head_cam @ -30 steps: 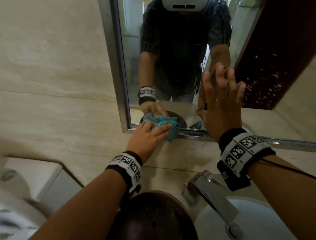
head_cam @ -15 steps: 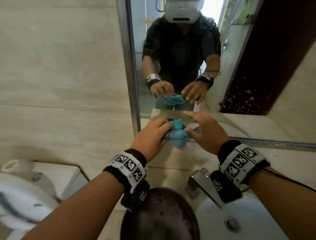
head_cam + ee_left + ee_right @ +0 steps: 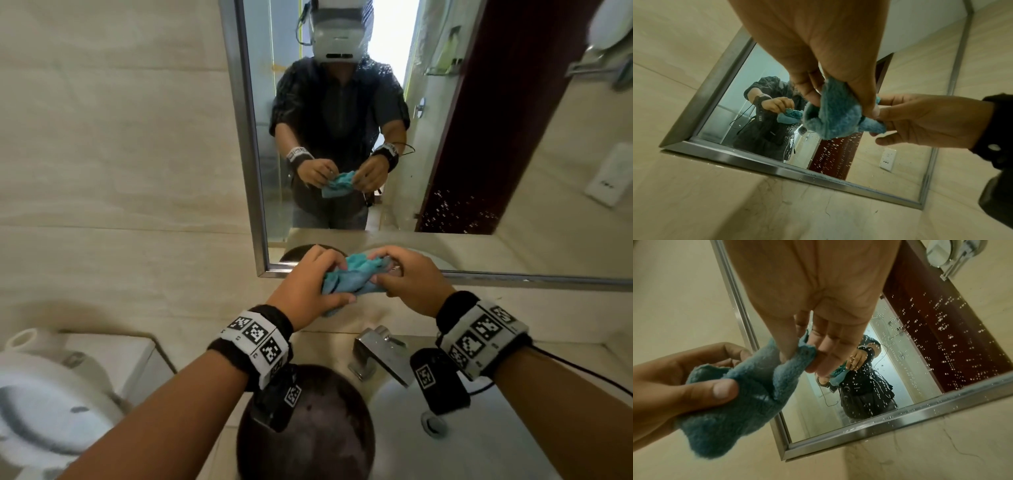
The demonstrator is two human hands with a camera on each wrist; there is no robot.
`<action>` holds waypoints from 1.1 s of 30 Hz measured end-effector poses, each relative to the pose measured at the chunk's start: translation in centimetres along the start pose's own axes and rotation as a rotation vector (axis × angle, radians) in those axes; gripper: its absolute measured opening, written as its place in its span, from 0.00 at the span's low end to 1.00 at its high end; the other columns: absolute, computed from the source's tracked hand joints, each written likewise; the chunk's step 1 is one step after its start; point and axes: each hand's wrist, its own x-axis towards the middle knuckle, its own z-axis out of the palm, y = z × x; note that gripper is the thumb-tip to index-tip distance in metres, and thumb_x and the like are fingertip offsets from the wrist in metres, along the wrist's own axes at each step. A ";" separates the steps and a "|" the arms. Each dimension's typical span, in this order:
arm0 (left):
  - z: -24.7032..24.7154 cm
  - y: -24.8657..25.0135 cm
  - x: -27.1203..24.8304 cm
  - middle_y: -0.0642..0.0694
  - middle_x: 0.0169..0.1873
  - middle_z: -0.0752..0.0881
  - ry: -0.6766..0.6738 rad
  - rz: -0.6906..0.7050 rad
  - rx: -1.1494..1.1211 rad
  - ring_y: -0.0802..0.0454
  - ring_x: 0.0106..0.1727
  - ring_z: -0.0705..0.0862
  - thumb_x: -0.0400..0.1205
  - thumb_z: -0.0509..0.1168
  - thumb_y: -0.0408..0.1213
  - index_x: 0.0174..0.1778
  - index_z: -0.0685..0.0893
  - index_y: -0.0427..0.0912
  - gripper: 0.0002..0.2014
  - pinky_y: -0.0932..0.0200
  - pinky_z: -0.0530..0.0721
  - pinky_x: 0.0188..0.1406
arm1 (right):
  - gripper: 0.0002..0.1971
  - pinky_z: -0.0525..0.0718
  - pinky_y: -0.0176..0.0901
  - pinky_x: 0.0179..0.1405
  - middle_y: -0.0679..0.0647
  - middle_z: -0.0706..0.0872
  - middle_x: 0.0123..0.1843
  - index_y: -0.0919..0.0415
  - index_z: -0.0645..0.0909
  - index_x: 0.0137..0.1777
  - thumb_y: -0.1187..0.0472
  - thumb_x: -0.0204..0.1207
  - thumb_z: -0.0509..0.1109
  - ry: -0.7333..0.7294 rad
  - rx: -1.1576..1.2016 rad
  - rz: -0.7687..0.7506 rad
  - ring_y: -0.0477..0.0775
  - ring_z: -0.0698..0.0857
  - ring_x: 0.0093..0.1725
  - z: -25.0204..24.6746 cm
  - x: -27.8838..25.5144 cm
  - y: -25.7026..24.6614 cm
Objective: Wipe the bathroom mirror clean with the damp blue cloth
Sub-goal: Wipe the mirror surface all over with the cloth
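The crumpled blue cloth hangs in the air between both hands, just in front of the mirror's lower edge and off the glass. My left hand grips its left part with thumb and curled fingers. At its right end my right hand pinches it. The left wrist view shows the left hand pinching the cloth and the right hand beside it. In the right wrist view the right hand pinches a corner of the cloth. Water drops dot the mirror.
Below my hands, a chrome faucet stands over a white basin. A dark round bowl sits left of the basin. A white toilet is at the lower left. Beige tiled wall surrounds the steel mirror frame.
My left hand drew the cloth back off the mirror's bottom edge. My right hand left the glass, came down and took hold of the cloth's other end.
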 end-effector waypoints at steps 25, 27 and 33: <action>-0.9 1.0 -0.6 0.56 0.38 0.81 -0.011 -0.124 -0.177 0.66 0.41 0.79 0.77 0.71 0.37 0.39 0.75 0.54 0.10 0.70 0.78 0.41 | 0.07 0.74 0.27 0.26 0.46 0.80 0.32 0.56 0.78 0.44 0.63 0.71 0.75 -0.054 -0.085 0.019 0.35 0.78 0.26 -2.5 -1.4 -1.3; -1.3 1.0 -0.5 0.55 0.37 0.81 0.025 -0.091 -0.183 0.67 0.39 0.78 0.77 0.70 0.35 0.39 0.77 0.49 0.08 0.74 0.76 0.38 | 0.08 0.79 0.30 0.32 0.49 0.84 0.37 0.55 0.79 0.46 0.61 0.71 0.75 -0.117 -0.047 0.044 0.40 0.82 0.33 -2.8 -1.5 -1.0; -1.6 1.8 0.3 0.58 0.35 0.81 0.076 -0.004 -0.140 0.68 0.37 0.78 0.76 0.71 0.33 0.39 0.78 0.45 0.07 0.75 0.74 0.36 | 0.09 0.86 0.43 0.45 0.55 0.88 0.43 0.56 0.82 0.50 0.51 0.78 0.66 -0.262 0.132 0.048 0.47 0.87 0.43 -1.9 -1.2 -2.0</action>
